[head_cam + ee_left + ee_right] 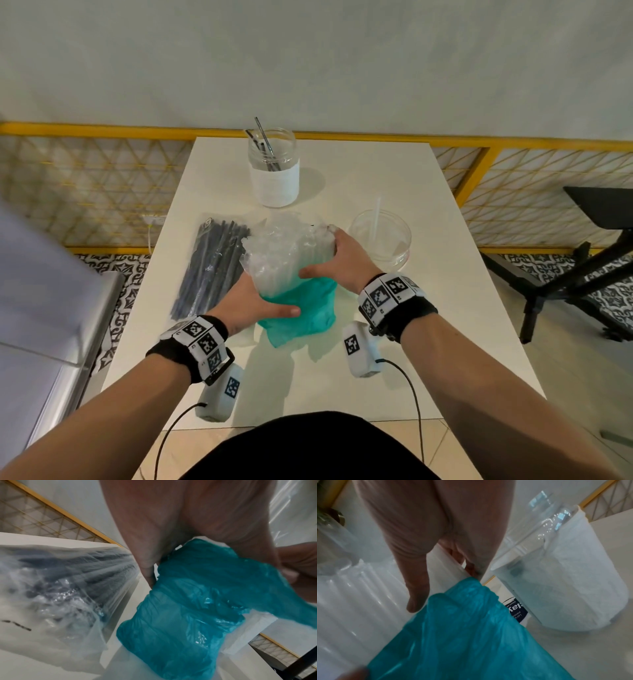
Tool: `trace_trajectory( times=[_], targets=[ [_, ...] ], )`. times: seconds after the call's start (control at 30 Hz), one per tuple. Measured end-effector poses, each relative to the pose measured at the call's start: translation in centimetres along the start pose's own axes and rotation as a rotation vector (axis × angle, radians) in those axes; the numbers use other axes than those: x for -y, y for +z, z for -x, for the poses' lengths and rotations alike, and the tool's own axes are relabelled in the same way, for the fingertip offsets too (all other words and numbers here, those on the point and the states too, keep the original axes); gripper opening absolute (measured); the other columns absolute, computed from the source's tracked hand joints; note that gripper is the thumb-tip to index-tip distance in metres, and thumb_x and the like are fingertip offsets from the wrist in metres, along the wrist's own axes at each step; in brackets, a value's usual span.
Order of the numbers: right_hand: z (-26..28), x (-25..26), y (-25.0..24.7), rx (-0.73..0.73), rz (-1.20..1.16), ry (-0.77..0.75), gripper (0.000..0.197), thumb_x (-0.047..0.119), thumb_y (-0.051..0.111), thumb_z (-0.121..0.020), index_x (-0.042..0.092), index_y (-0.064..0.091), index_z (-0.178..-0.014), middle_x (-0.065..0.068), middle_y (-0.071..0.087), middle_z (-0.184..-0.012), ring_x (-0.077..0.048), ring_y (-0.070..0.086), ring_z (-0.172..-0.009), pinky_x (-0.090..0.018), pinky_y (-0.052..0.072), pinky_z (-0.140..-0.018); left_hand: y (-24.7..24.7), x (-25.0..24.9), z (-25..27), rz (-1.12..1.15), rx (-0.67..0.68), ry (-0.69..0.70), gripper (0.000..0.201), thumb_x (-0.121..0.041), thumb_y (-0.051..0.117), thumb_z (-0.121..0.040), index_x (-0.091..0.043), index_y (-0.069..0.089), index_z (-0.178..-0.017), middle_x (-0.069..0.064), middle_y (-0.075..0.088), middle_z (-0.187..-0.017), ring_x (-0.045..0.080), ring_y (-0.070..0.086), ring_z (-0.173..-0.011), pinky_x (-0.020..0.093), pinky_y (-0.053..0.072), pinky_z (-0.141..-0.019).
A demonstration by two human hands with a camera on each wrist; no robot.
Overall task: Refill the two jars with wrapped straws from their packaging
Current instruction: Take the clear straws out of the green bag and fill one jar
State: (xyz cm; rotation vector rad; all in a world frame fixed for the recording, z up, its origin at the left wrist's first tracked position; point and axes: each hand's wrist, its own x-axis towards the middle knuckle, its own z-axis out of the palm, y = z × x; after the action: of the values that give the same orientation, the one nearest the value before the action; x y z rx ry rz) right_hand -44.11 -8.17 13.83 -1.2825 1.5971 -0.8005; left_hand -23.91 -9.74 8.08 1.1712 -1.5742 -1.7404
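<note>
A bundle of clear-wrapped white straws (pixel 287 246) sticks up out of a teal plastic bag (pixel 301 308) at the table's middle. My left hand (pixel 253 305) grips the bag's lower part (pixel 188 601), thumb on top. Higher up, my right hand (pixel 329 253) holds the straw bundle (pixel 359 608), with its thumb just above the bag's edge (pixel 462 642). A sealed pack of black straws (pixel 209 267) lies flat to the left. One jar (pixel 274 168) at the back holds a few black straws. The other jar (pixel 380 240), right of my right hand, holds a single white straw.
The white table (pixel 445 308) ends near my body, with a yellow-framed lattice rail (pixel 513 144) behind it. A black stand (pixel 582 267) sits on the floor to the right, a grey surface (pixel 41 308) to the left. A white labelled pack (pixel 517 609) lies beside the right jar (pixel 565 581).
</note>
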Motion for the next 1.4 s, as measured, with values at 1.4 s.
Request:
trace_trajectory(
  times=[1.4],
  targets=[
    [-0.7,0.1,-11.0,-0.473,0.046,0.167,0.077,0.039,0.076,-0.076,0.007,0.042,-0.138,-0.010,0.055,-0.131,-0.026,0.055,-0.118,-0.040,0.049,-0.097,2.3,-0.6,-2.2,-0.095,-0.303,0.011,0.080,-0.032,0.089,-0.058,-0.013,0.053,-0.127,0.000,0.066,-0.111,0.013,0.064,-0.097,0.018,0.054,-0.072]
  ],
)
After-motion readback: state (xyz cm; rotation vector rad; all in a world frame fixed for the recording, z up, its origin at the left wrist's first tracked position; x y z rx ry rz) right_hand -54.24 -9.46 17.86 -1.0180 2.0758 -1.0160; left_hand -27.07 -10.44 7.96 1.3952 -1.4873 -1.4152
